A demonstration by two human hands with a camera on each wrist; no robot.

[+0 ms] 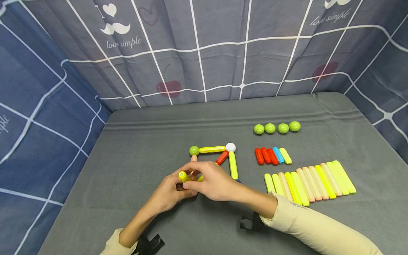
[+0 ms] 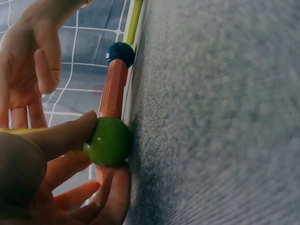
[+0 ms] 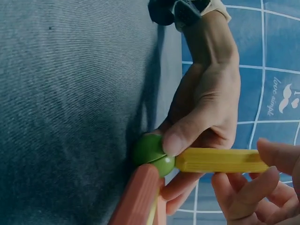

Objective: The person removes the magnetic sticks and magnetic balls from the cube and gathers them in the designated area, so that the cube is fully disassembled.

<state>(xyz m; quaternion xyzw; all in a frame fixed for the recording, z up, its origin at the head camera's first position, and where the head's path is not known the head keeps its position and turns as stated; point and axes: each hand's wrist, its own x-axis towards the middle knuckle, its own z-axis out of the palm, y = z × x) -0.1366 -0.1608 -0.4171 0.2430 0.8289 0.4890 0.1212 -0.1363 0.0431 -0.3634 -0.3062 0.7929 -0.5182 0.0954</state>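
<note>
My left hand [image 1: 173, 191] pinches a green ball [image 3: 149, 149] low on the grey cloth, its thumb on top. From that ball a yellow stick [image 3: 220, 160] stands upright, and my right hand [image 1: 216, 180] holds the stick near its upper end. A pink stick [image 2: 112, 89] joins the gripped ball to a dark blue ball [image 2: 120, 55]. Behind my hands, a flat frame continues with another green ball [image 1: 194, 151], a yellow stick [image 1: 211, 149], a white ball [image 1: 231, 147], a red stick [image 1: 222, 157] and a yellow-green stick [image 1: 233, 165]. My hands partly hide its near side.
Several green balls [image 1: 283, 128] line up at the back right. Below them lie short red sticks [image 1: 266, 156], a blue stick [image 1: 278, 155] and a short yellow-green stick [image 1: 285, 156]. Long sticks [image 1: 310, 182] form a slanted row at right. Grid-patterned curtains [image 1: 220, 53] enclose the table.
</note>
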